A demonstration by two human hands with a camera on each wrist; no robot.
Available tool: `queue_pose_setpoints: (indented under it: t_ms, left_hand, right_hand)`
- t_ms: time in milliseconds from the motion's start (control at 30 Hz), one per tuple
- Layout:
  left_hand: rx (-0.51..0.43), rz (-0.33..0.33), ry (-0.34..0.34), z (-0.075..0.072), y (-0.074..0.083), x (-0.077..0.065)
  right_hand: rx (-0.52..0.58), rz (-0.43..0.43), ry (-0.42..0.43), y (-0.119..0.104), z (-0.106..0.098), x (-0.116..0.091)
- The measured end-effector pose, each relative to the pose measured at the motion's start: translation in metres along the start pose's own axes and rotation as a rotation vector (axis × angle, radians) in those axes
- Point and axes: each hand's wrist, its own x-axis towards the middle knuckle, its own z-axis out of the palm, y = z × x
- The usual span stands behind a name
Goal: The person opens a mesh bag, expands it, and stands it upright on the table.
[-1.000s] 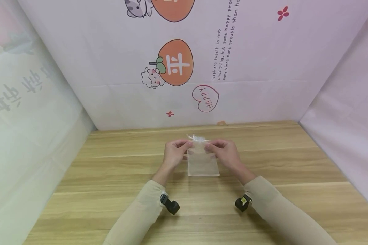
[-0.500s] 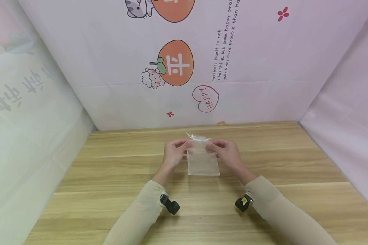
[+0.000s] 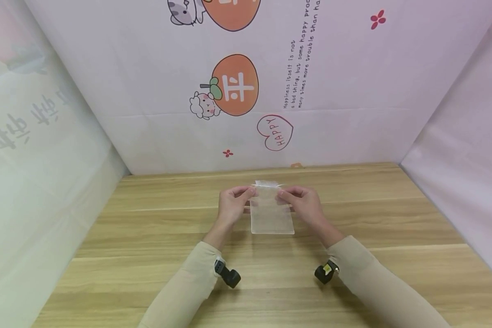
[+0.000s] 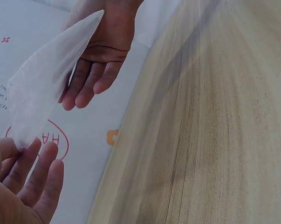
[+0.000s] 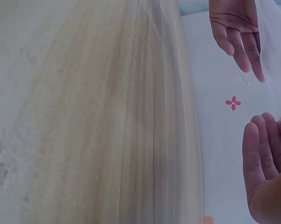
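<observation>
A small sheer white drawstring pouch point(image 3: 272, 218) hangs between my two hands above the table, its gathered top pointing away from me. At its upper left edge my left hand point(image 3: 231, 204) pinches the fabric between thumb and forefinger. My right hand point(image 3: 305, 207) pinches the opposite upper edge the same way. The left wrist view shows the pouch point(image 4: 47, 77) stretched between both hands, the other fingers of each spread loosely behind it. Only a strip of the pouch point(image 5: 274, 46) enters the right wrist view. Whether anything is inside cannot be made out.
Below lies a wood-grain table point(image 3: 156, 255). A white printed sheet point(image 3: 147, 82) rises behind its far edge, with pale sheets at both sides. Black wrist cameras point(image 3: 228, 274) are strapped over beige sleeves.
The pouch's gathered top has spread wider and flatter, and the cord ends at its left have dropped. My right hand has shifted very slightly right; the left stays about where it was.
</observation>
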Motion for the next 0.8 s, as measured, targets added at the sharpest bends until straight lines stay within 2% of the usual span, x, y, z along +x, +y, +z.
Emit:
queue_pose_setpoints:
  t_ms: [333, 467, 600, 800]
  left_hand:
    - [-0.035, 0.006, 0.008, 0.0002, -0.0005, -0.0001]
    - [-0.065, -0.011, 0.012, 0.0002, 0.0005, -0.0017]
    - [-0.096, -0.025, 0.017, 0.0008, 0.0013, -0.0029]
    - [-0.198, -0.050, 0.028, 0.0018, -0.0003, -0.0024]
  right_hand:
    - [0.061, 0.015, -0.004, -0.0005, 0.0007, 0.0005]
    - [0.092, 0.025, -0.007, -0.0016, 0.0009, -0.0002]
    - [0.168, 0.048, -0.017, -0.0018, 0.0016, -0.0005]
    - [0.341, 0.149, -0.012, -0.0037, 0.0041, -0.0011]
